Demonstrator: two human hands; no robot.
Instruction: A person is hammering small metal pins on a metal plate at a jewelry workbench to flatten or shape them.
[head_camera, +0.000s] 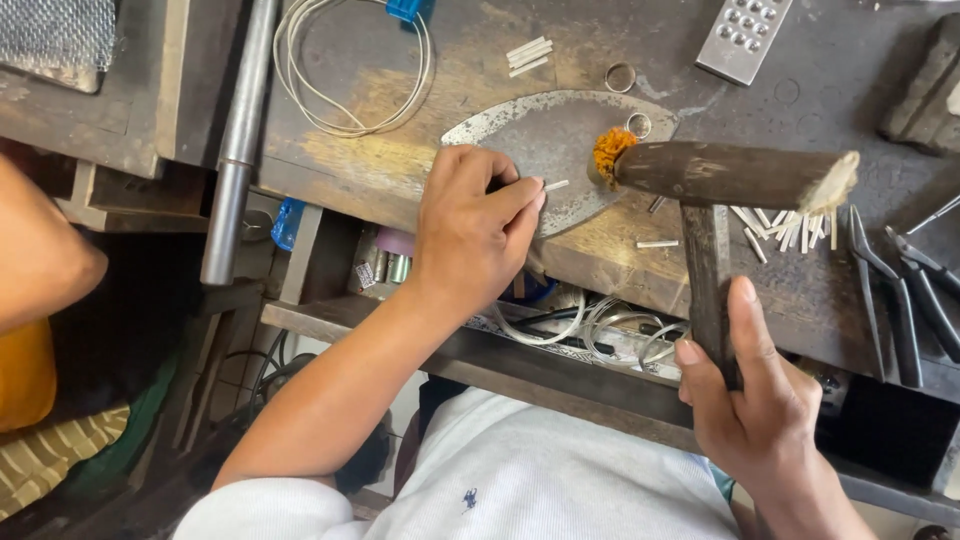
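Here, in the head view, the left hand (478, 232) rests on the edge of a flat oval metal plate (555, 140) that lies on the dark wooden table (420, 130). Its fingers are pressed together and pinch a short silver strip (556, 185), which lies on the plate and sticks out just beyond the fingertips. The right hand (757, 395) is closed around the handle of a wooden mallet (722, 185). The mallet head is horizontal above the right end of the plate; I cannot tell if it touches the plate. One end of the head is frayed, and an orange tuft (607, 150) sits at the other end.

A small metal ring (639, 124) lies on the plate near the tuft, and another ring (620, 76) lies on the table just above the plate. A heap of short silver strips (785, 225) lies under the frayed end of the mallet, and black pliers (905, 290) lie beside it on the right. A coil of pale wire (350, 70) lies at the upper left of the table.
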